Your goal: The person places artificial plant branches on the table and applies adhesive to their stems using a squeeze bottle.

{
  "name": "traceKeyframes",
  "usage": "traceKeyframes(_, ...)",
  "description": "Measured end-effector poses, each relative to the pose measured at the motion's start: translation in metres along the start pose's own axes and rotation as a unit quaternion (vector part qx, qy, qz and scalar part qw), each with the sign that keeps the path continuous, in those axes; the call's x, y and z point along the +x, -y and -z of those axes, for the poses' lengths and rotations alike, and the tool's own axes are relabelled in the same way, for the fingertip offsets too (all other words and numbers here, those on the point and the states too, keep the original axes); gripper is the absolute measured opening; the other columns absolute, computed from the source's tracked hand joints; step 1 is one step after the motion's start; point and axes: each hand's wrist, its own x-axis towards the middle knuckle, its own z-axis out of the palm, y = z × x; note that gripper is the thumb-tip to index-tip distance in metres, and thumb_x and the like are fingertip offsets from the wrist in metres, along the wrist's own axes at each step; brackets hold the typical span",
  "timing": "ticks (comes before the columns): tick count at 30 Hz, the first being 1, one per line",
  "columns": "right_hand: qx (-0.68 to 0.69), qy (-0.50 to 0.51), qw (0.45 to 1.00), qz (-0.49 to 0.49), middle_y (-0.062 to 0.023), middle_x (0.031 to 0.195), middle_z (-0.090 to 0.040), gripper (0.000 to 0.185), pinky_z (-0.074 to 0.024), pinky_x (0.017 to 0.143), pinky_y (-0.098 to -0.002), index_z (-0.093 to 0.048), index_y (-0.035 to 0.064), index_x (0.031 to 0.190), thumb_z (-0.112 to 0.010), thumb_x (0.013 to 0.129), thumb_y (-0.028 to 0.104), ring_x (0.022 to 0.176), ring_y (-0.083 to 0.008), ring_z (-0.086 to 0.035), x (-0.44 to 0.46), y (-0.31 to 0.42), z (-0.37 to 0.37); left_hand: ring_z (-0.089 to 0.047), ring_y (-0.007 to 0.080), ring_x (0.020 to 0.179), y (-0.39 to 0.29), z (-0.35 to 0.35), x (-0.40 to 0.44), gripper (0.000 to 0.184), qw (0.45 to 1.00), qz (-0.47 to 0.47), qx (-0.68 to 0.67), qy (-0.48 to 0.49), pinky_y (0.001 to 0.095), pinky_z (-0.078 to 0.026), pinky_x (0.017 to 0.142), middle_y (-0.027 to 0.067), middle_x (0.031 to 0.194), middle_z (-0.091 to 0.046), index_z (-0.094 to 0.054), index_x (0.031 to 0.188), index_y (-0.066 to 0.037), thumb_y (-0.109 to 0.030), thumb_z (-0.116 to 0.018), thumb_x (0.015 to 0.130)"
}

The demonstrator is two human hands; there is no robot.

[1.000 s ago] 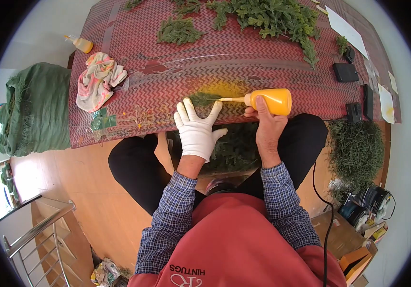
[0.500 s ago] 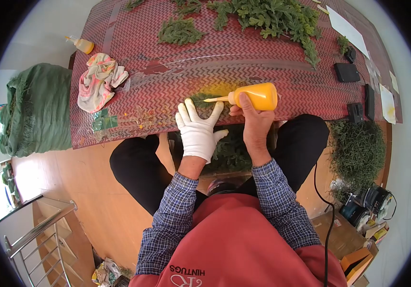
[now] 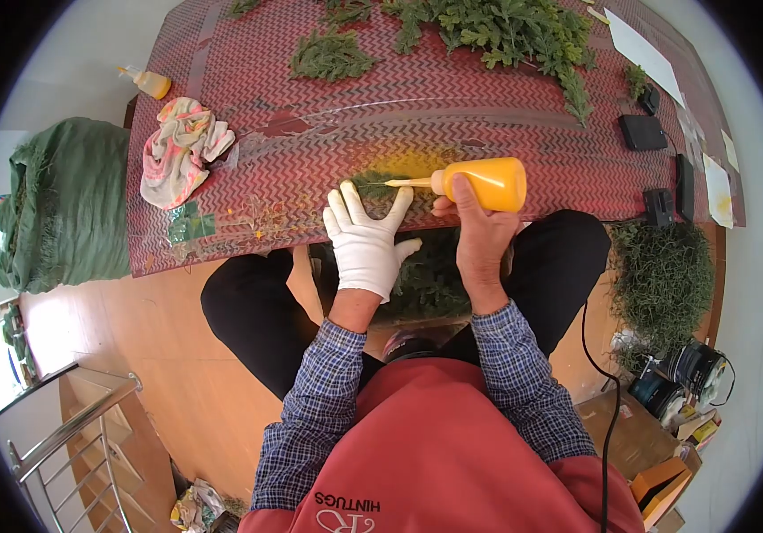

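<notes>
My right hand is wrapped around a yellow squeeze bottle, which lies tilted nearly flat with its pale nozzle pointing left. The nozzle tip is over a small green sprig on the table; whether it touches cannot be made out. My left hand, in a white glove with yellow-stained fingertips, rests at the table's near edge with its fingers spread. Its fingertips lie against the sprig's left and lower side and partly hide it. Yellow stains surround the sprig on the patterned red table.
Green artificial foliage is heaped at the back, with a loose branch beside it. At left are a crumpled cloth and a smaller bottle. Black devices sit at right. A foliage-filled box stands between the knees.
My right hand and the bottle have shifted slightly right, drawing the nozzle tip along the sprig. My left hand has stayed nearly in place.
</notes>
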Motion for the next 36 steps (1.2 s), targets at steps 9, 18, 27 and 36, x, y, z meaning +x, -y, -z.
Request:
traceKeyframes(9,-0.022,0.0,1.0,0.001,-0.0083,0.082,-0.068,0.017,-0.0544,0.056,-0.0243,-0.064,-0.0051,0.097,-0.067,0.089,0.01,0.061,-0.0123,-0.064,0.001,0.005,0.009,-0.026,0.0556,0.132,-0.001,0.001,0.0,0.078,1.0,0.003,-0.001,-0.002,0.0587,-0.021,0.107,0.04,0.143,-0.026,-0.04,0.143,-0.034,-0.051,-0.072,0.074)
traceKeyframes(18,-0.009,-0.011,1.0,-0.003,-0.0078,0.08,-0.068,0.016,-0.0531,0.054,-0.0232,-0.065,-0.0048,0.095,-0.068,0.089,0.01,0.06,-0.0124,-0.064,0.006,-0.004,0.013,-0.026,0.0564,0.132,-0.001,0.003,0.0,0.081,1.0,0.0,0.005,0.009,0.0589,-0.021,0.107,0.0414,0.142,-0.025,-0.037,0.144,-0.035,-0.053,-0.071,0.073)
traceKeyframes(27,0.0,-0.028,0.999,0.018,-0.0104,0.083,-0.068,0.018,-0.0553,0.054,-0.0256,-0.064,-0.0056,0.098,-0.067,0.09,0.01,0.06,-0.0144,-0.065,0.015,-0.004,0.037,-0.025,0.0581,0.131,0.002,0.003,-0.001,0.082,0.999,-0.024,0.025,0.025,0.0592,-0.02,0.108,0.0429,0.142,-0.022,-0.033,0.146,-0.037,-0.054,-0.07,0.075)
traceKeyframes(36,-0.018,-0.028,0.999,0.033,-0.0127,0.088,-0.067,0.021,-0.0579,0.056,-0.0287,-0.062,-0.0054,0.1,-0.063,0.093,0.015,0.064,-0.0168,-0.065,0.022,0.001,0.051,-0.023,0.058,0.132,0.003,0.003,0.0,0.081,0.999,-0.026,0.032,0.03,0.0588,-0.022,0.107,0.0428,0.143,-0.02,-0.032,0.146,-0.039,-0.055,-0.069,0.076)
